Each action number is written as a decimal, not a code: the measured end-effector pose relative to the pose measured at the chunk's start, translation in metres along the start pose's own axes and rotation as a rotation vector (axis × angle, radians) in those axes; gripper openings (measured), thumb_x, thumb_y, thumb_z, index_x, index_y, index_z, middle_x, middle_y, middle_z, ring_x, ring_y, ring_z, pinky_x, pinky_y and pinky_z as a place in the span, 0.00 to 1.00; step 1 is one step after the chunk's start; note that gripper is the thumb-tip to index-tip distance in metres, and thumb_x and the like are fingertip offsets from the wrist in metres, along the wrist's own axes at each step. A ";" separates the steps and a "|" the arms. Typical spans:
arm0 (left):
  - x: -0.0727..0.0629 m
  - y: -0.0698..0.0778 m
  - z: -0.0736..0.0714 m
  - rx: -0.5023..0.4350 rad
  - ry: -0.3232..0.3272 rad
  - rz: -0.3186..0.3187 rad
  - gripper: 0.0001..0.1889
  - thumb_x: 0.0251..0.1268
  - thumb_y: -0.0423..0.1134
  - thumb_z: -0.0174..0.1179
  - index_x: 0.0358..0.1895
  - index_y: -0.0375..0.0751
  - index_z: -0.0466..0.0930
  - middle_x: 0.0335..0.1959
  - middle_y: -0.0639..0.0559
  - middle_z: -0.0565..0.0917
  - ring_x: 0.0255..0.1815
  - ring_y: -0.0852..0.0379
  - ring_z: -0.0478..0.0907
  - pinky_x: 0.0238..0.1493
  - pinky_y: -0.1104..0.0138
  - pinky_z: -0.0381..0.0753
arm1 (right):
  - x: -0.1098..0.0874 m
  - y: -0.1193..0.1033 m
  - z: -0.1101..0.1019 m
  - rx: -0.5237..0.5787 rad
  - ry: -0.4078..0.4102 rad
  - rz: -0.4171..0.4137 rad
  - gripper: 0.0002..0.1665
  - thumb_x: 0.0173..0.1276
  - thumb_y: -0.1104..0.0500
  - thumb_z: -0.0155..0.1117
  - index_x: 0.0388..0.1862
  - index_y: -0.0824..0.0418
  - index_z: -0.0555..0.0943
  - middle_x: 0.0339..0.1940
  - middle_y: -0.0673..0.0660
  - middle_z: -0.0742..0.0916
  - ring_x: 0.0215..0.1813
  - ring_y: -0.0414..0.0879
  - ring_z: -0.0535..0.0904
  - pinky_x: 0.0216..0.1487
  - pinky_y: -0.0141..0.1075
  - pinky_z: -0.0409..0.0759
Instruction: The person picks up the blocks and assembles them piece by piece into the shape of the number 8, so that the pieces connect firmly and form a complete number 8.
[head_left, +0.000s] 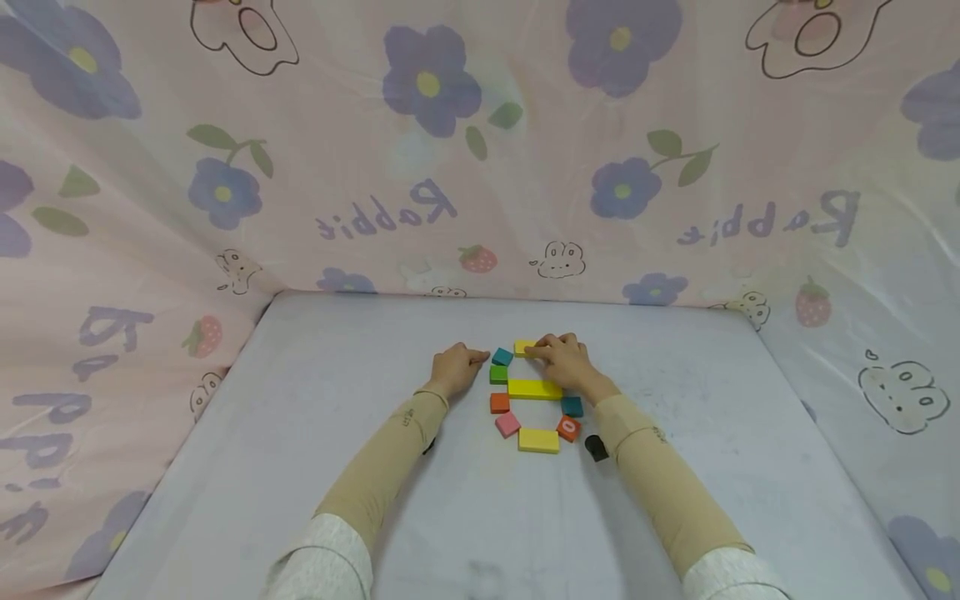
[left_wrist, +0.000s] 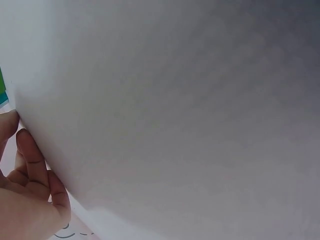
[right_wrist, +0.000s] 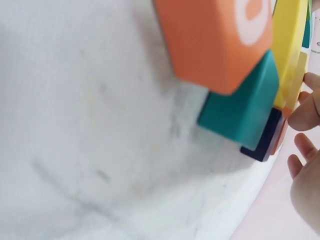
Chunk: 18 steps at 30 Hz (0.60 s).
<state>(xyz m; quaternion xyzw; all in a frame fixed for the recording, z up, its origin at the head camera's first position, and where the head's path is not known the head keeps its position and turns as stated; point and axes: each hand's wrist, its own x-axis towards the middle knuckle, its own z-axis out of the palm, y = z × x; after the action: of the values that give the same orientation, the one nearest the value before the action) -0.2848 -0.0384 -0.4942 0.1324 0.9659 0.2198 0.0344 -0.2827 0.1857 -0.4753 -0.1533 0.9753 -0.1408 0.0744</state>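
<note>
Coloured blocks form a figure-eight-like outline on the table. My right hand (head_left: 566, 362) pinches the yellow block (head_left: 521, 347) at the top, thumb on its near side. Across from it, my left hand (head_left: 455, 369) points its index finger towards a tilted teal block (head_left: 502, 357), the fingertip just left of it; its other fingers are loosely bent. Below that teal block lies a green block (head_left: 498, 375). A long yellow block (head_left: 534, 389) crosses the middle. In the right wrist view, a navy block (right_wrist: 264, 135) shows near the right hand, hidden by that hand in the head view.
Lower in the outline are an orange block (head_left: 499, 403), a pink block (head_left: 507, 424), a yellow block (head_left: 538, 441), an orange block with a white 0 (head_left: 568, 428) and a teal block (head_left: 572, 407). Small black objects (head_left: 596, 447) show by both sleeves. Patterned curtains (head_left: 480, 167) surround the table.
</note>
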 end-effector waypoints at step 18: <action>-0.009 -0.006 -0.018 -0.042 0.045 0.099 0.19 0.68 0.46 0.52 0.58 0.44 0.76 0.45 0.45 0.81 0.45 0.49 0.75 0.47 0.56 0.73 | -0.022 0.019 -0.026 0.145 0.294 -0.108 0.24 0.69 0.60 0.51 0.65 0.57 0.70 0.59 0.66 0.75 0.60 0.67 0.64 0.59 0.62 0.60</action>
<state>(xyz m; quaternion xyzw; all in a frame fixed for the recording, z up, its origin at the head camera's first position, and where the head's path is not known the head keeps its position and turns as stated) -0.2797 -0.0533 -0.4808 0.1744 0.9538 0.2445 0.0043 -0.2721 0.2164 -0.4536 -0.1776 0.9533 -0.2355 -0.0658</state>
